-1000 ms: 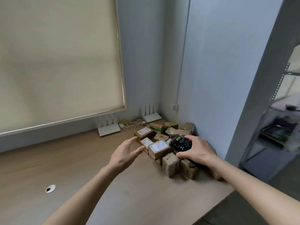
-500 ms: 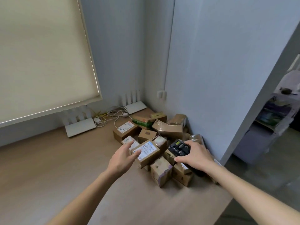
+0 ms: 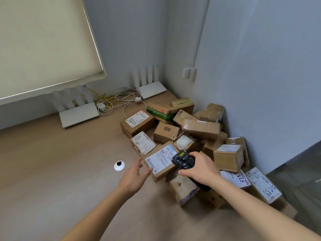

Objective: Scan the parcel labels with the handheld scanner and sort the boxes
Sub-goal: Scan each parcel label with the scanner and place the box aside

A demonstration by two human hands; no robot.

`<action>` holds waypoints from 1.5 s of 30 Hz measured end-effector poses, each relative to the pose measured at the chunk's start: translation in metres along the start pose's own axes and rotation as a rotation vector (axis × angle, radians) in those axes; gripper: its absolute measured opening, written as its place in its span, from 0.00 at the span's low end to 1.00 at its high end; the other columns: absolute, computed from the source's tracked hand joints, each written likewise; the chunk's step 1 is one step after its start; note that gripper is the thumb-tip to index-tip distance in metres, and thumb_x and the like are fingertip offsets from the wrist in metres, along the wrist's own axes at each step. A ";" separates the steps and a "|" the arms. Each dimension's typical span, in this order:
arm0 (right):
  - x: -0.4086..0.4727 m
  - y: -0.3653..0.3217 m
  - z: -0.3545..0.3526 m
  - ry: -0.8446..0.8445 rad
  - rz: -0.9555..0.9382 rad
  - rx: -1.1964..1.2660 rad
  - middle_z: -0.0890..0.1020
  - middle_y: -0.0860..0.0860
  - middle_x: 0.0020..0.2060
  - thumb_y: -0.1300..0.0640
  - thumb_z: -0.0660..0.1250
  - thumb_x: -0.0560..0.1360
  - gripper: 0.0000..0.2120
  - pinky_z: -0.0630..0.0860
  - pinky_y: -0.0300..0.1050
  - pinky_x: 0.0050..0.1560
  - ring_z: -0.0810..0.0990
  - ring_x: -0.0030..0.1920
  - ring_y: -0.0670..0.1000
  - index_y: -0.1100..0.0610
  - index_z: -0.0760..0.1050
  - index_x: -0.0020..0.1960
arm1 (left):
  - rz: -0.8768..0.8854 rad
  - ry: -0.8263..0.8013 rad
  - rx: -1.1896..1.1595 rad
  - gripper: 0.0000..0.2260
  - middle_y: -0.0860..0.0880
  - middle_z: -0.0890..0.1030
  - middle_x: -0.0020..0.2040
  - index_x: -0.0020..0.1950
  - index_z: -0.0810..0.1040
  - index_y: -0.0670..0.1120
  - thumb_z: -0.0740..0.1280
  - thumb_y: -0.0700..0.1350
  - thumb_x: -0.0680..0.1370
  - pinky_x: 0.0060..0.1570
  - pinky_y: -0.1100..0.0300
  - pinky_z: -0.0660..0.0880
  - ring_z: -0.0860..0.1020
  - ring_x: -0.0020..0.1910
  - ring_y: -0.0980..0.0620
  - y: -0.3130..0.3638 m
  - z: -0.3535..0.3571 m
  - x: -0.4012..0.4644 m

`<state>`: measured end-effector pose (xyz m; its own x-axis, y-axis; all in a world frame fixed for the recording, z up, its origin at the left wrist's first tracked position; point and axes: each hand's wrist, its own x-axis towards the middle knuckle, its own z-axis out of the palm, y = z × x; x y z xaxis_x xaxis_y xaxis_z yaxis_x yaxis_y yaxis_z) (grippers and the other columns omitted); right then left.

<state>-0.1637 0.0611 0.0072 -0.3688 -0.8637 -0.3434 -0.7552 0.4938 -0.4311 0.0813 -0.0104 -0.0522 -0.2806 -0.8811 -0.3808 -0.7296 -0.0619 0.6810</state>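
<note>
A heap of cardboard boxes [image 3: 199, 129] fills the corner where two pale walls meet, right of centre in the frame, resting on a light wood counter [image 3: 52, 171]. The right hand [image 3: 201, 168], coming in from the lower right, is closed around a black handheld scanner [image 3: 182, 159], whose small green-lit screen faces up; the scanner's head sits over the near right corner of a labelled box [image 3: 160, 162] at the centre of the frame. That box carries a white label with a blue strip and lies tilted at the front of the heap. The left hand [image 3: 134, 178], reaching from the lower left, is spread open with its fingertips at the box's near left edge; whether they touch it cannot be told. Further back lies a box marked 5288 [image 3: 137, 121], and at the lower right two more labelled boxes bear handwritten numbers. In the counter to the left of the left hand is a round cable grommet [image 3: 119, 165]. Along the back wall lie two white routers [image 3: 79, 114] with upright antennas, joined by a tangle of white and yellow cables [image 3: 118, 100]. A drawn cream blind [image 3: 43, 40] fills the upper left.
</note>
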 end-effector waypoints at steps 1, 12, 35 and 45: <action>0.010 0.002 0.005 -0.003 -0.005 -0.001 0.78 0.45 0.57 0.33 0.79 0.62 0.43 0.80 0.47 0.51 0.78 0.58 0.49 0.47 0.72 0.72 | -0.018 -0.006 -0.018 0.32 0.48 0.73 0.73 0.80 0.59 0.55 0.63 0.63 0.79 0.65 0.50 0.73 0.74 0.69 0.47 -0.002 0.005 0.006; 0.068 0.015 0.031 -0.107 -0.114 0.073 0.80 0.45 0.64 0.33 0.79 0.62 0.46 0.80 0.46 0.55 0.79 0.59 0.47 0.47 0.69 0.75 | -0.175 0.001 -0.360 0.23 0.51 0.78 0.69 0.74 0.67 0.53 0.67 0.52 0.81 0.58 0.58 0.75 0.77 0.64 0.52 -0.006 0.043 0.032; -0.072 -0.102 -0.055 -0.034 -0.398 0.364 0.79 0.44 0.63 0.36 0.82 0.63 0.44 0.73 0.42 0.56 0.76 0.59 0.45 0.48 0.70 0.73 | 0.038 0.354 -0.721 0.19 0.47 0.85 0.51 0.64 0.73 0.52 0.73 0.53 0.76 0.40 0.59 0.79 0.84 0.47 0.51 0.038 -0.100 -0.137; -0.223 -0.184 -0.026 -0.093 -0.475 0.424 0.77 0.42 0.56 0.37 0.83 0.61 0.45 0.75 0.40 0.47 0.78 0.54 0.44 0.48 0.70 0.73 | 0.201 0.528 -0.686 0.24 0.55 0.82 0.61 0.71 0.74 0.59 0.73 0.57 0.75 0.61 0.55 0.76 0.79 0.61 0.56 -0.017 -0.173 -0.292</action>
<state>0.0430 0.1607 0.1851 0.0162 -0.9952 -0.0966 -0.5378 0.0727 -0.8399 0.2834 0.1673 0.1554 0.0845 -0.9964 0.0096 -0.1160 -0.0003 0.9933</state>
